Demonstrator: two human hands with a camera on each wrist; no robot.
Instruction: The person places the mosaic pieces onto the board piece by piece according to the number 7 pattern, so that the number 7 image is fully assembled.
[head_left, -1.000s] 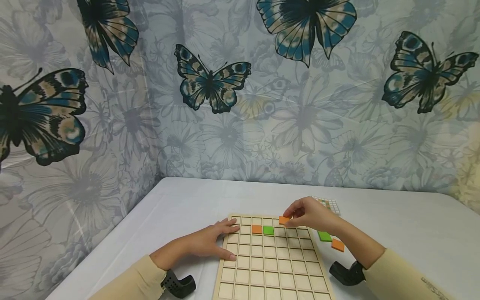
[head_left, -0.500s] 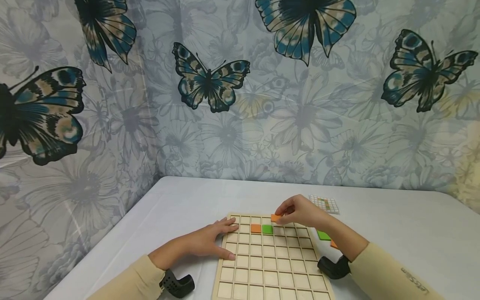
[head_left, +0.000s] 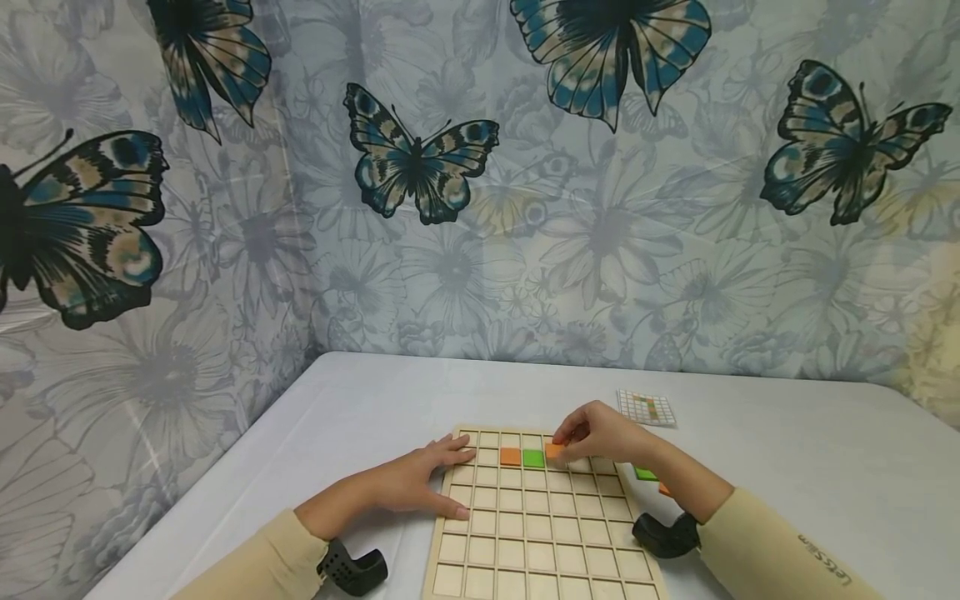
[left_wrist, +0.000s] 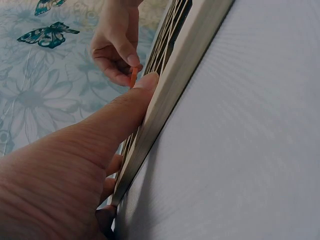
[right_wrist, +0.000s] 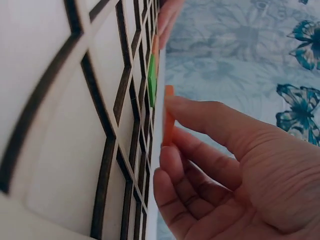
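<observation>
Head view: orange square tile [head_left: 553, 451] pinched by right hand [head_left: 604, 433] just over gridded wooden board [head_left: 512, 527], green square tile [head_left: 533, 459] next toward left hand [head_left: 411, 482] (spread, gripping nothing), which touches board's left edge.

The pale gridded wooden board [head_left: 511, 500] and thin orange square tile [right_wrist: 168, 131] look smooth and matt; the white cloth-covered counter [head_left: 787, 467], matt; the butterfly-printed pale-blue fabric backdrop [head_left: 615, 287], faintly glossy.

Passage: from above, over the near rows of my grid board [head_left: 525, 528]. Obstacles: my left hand [head_left: 422, 481], on the board's left edge; my right hand [head_left: 604, 435], over the far rows, pinching an orange tile [head_left: 553, 451]; my right forearm [head_left: 690, 477], across the right-hand approach.
</observation>
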